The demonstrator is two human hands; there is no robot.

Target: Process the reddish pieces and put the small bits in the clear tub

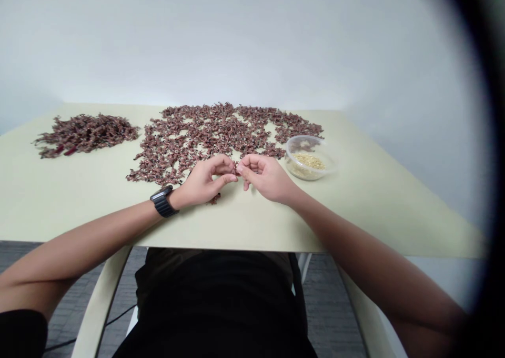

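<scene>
My left hand (207, 180) and my right hand (263, 177) meet over the pale table (59, 200), fingertips pinched together on one small reddish-brown dried pod (235, 169). A black watch sits on my left wrist. A wide spread of the same reddish-brown pods (205, 137) lies just beyond my hands. A few bits of pod (215, 198) lie under my left hand. To the right of my right hand stands a clear plastic bowl (310, 157) with pale yellowish seeds in it.
A second, denser heap of the reddish-brown pods (87, 133) lies at the far left of the table. A plain white wall rises behind the table. Below the table's near edge are my dark clothes and a white chair frame.
</scene>
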